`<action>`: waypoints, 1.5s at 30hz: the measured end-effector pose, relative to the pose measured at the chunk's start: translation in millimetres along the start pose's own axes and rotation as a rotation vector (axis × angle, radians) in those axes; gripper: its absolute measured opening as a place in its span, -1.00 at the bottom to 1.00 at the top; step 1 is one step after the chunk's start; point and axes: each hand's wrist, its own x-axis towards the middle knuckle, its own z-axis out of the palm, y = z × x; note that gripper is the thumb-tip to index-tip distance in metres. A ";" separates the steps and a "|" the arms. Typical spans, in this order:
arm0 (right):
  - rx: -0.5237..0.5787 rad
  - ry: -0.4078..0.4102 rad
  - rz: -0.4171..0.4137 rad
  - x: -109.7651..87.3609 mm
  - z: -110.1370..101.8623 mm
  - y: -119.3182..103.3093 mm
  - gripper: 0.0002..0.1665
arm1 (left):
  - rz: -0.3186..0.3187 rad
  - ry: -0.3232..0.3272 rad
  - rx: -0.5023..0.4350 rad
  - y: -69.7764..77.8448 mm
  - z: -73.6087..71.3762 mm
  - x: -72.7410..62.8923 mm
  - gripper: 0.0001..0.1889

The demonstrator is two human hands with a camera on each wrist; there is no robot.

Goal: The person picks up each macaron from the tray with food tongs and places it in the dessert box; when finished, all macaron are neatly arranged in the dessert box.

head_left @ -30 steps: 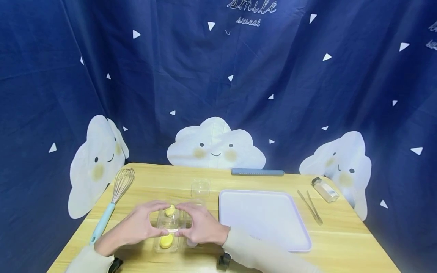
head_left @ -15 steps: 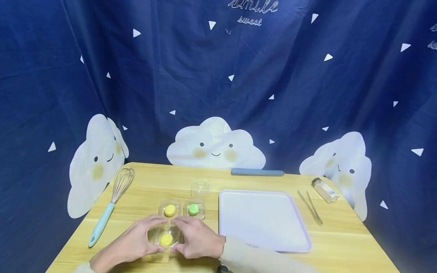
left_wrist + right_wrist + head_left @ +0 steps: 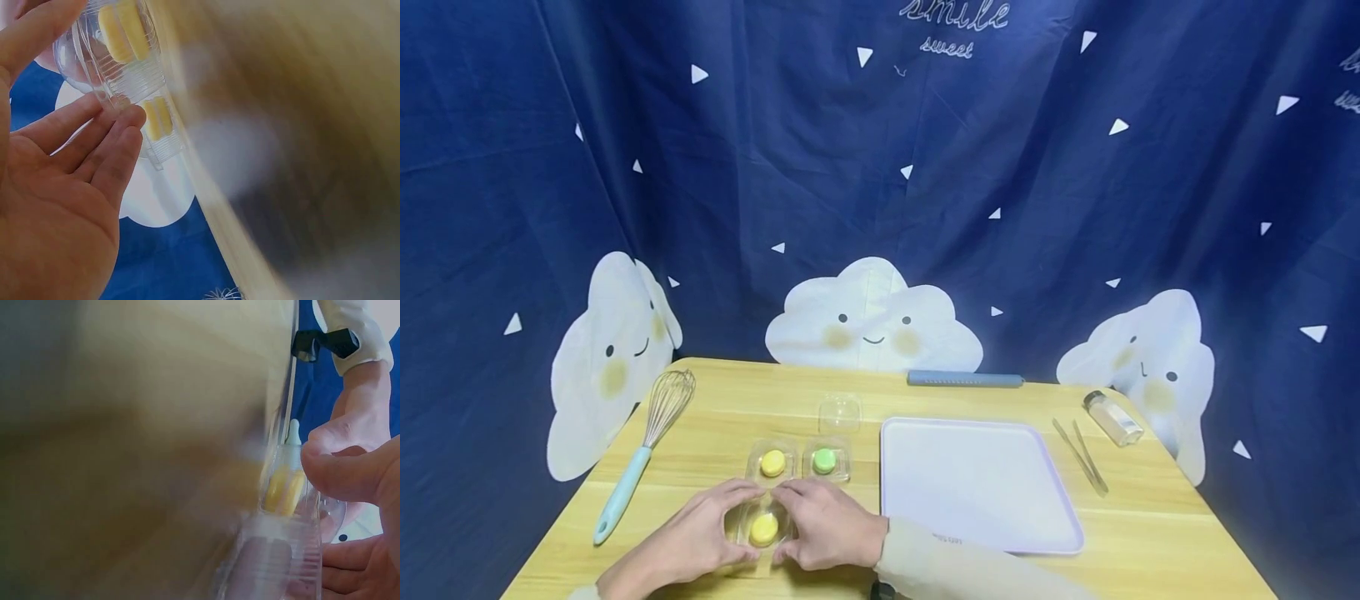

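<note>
In the head view, a clear plastic box with a yellow macaron (image 3: 764,529) lies between both hands at the table's near side. Fingers and thumb of my left hand (image 3: 703,533) hold its domed clear lid (image 3: 70,59) from the left. From the right, my right hand (image 3: 829,527) grips the same lid. The left wrist view shows the dome against the ridged base (image 3: 140,81); whether it is fully seated I cannot tell. Beneath the right hand, a second ridged box with a mauve rounded shape (image 3: 259,565) shows in the right wrist view only.
Just behind are clear boxes with a yellow macaron (image 3: 772,463) and a green macaron (image 3: 824,461). A loose clear lid (image 3: 840,412) lies farther back. A whisk (image 3: 634,467) is left; a white tray (image 3: 977,487), tweezers (image 3: 1081,458) and a shaker jar (image 3: 1112,418) are right.
Both hands have come nearer the table's front edge with the lid, from between the two yellow macarons to over the near one. The green macaron has come into sight.
</note>
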 end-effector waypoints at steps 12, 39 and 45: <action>0.091 -0.073 0.015 10.5 -5.2 5.1 -0.14 | -0.017 -0.011 0.003 -3.9 -0.5 4.5 -0.17; -0.026 -0.025 -0.008 7.8 -10.4 1.8 -0.14 | -0.006 -0.083 -0.010 -6.7 -5.6 4.4 -0.18; -0.011 0.056 -0.020 9.4 -20.3 5.8 -0.17 | -0.072 -0.062 -0.015 -1.3 -13.4 2.8 -0.12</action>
